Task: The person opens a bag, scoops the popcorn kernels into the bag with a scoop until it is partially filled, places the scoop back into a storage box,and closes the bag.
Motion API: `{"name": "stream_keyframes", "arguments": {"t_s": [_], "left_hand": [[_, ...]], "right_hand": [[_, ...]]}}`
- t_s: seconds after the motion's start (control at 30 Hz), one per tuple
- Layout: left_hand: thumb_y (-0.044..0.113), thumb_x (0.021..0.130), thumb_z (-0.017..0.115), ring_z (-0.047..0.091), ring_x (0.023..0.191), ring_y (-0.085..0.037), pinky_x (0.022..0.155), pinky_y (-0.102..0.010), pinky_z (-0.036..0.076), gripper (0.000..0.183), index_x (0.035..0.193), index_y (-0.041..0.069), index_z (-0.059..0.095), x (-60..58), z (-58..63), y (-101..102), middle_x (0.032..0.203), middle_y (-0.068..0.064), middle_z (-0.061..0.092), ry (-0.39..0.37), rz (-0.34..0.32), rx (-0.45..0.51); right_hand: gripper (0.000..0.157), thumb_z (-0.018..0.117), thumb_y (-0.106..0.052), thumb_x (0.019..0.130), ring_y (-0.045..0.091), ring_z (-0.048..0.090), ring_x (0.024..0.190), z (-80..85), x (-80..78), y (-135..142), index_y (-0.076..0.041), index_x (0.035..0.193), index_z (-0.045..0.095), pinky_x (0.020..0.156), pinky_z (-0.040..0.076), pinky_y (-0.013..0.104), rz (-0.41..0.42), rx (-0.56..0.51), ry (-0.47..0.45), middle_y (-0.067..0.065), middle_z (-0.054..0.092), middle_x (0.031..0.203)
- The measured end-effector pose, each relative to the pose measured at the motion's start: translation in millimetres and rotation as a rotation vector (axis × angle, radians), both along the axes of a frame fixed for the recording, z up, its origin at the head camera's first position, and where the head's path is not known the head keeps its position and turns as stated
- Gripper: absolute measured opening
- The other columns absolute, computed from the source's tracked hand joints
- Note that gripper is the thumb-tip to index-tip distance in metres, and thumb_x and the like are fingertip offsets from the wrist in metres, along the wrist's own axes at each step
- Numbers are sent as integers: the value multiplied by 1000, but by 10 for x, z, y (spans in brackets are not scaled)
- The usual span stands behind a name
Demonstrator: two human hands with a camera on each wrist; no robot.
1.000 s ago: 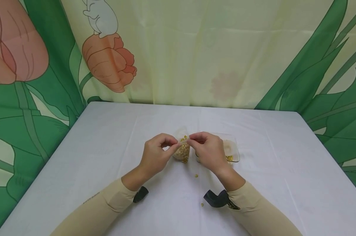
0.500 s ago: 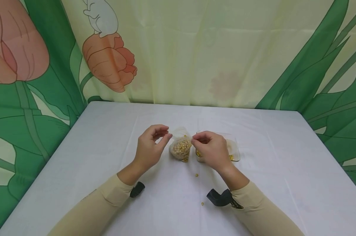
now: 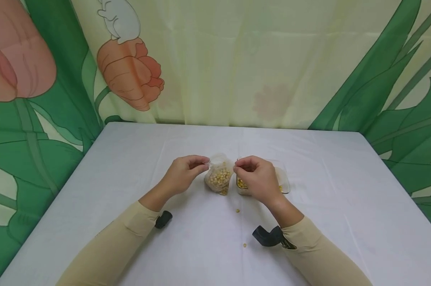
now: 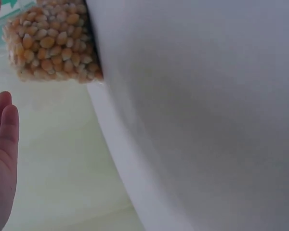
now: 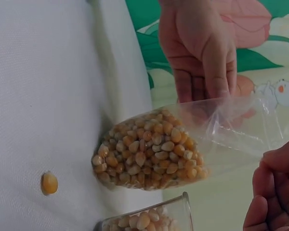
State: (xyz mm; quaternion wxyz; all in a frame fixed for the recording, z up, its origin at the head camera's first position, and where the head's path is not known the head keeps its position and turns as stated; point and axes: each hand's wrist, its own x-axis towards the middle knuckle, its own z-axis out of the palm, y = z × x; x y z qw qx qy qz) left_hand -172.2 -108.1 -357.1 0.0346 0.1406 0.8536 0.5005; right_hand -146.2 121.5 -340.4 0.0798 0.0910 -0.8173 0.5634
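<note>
A clear plastic bag (image 3: 219, 178) filled with corn kernels stands upright on the white table between the hands. The right hand (image 3: 259, 179) pinches the right edge of the bag's mouth between thumb and forefinger, as the right wrist view shows (image 5: 279, 185). At the bag's left side, the left hand (image 3: 182, 174) has its fingers fairly straight and its fingertips right at the upper edge. In the left wrist view, its fingers (image 4: 8, 126) extend toward the kernel-filled bag (image 4: 55, 45). The bag's upper part is limp, see-through film.
A glass container (image 3: 288, 187) holding corn kernels stands behind the right hand, partly hidden by it. Loose corn kernels (image 3: 238, 211) lie on the tabletop (image 3: 319, 222) in front. A printed curtain (image 3: 215, 71) hangs behind the table.
Both hands were together at the bag's mouth a second ago. The left hand released it and drew away left, then came down slightly toward the bag's edge. The right hand has shifted slightly right.
</note>
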Motion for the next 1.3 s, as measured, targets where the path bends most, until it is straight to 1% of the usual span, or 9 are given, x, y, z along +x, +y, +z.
{"name": "stream_keyframes", "arguments": {"t_s": [0.17,0.3,0.43,0.57,0.9,1.0,1.1,1.2,1.3], "left_hand": [[18,99,66,67,102,-19,86,-37,55,19,111,6,76,-24,60,33,105,-2,74,87,47,-55],[17,101,63,67,97,-20,83,-39,53,17,107,7,75,-31,133,39,101,-3,74,126,86,-54],[19,103,60,64,98,-22,85,-41,52,19,108,5,72,-26,202,48,103,-7,72,135,75,-29],[19,102,61,63,98,-22,85,-41,51,18,107,5,72,4,241,35,103,-8,72,120,69,-31],[18,98,67,65,96,-21,82,-37,53,14,107,7,71,26,214,21,100,-4,72,87,81,-23],[19,97,70,67,98,-21,83,-37,54,18,110,7,71,12,209,9,102,-3,72,67,75,-24],[20,96,71,66,94,-19,79,-35,53,18,108,7,73,-13,193,0,100,-4,73,55,59,-27],[19,96,71,62,86,-17,72,-32,49,14,102,8,75,-28,172,3,95,-3,73,72,58,-34],[19,96,70,58,81,-17,69,-32,47,12,98,8,76,-31,160,3,92,-3,72,107,58,-33]], "right_hand": [[4,70,1,89,16,64,78,-11,-16,20,3,93,72,69,52,21,13,-20,26,10,70,87],[5,70,1,89,17,64,78,4,-51,59,2,94,73,69,52,21,1,-6,32,9,71,87],[7,70,-1,90,18,64,81,39,-86,106,2,96,73,71,52,22,-4,9,15,9,71,90],[9,70,-1,91,16,65,81,59,-109,142,3,98,72,71,53,21,-5,10,10,10,71,91],[10,69,-2,92,17,64,86,24,-135,186,4,100,71,75,53,20,-5,15,-17,13,70,96],[10,69,-2,92,19,65,88,23,-133,195,3,101,71,75,53,22,5,14,-27,13,70,97],[11,68,-2,93,20,65,89,16,-132,208,4,102,70,75,54,22,16,11,-29,13,70,97],[12,68,-2,93,21,65,90,10,-134,218,5,103,70,76,54,22,23,8,-30,13,70,98],[12,68,-2,93,20,65,90,6,-141,229,4,103,70,76,54,22,22,9,-35,13,69,98]]}}
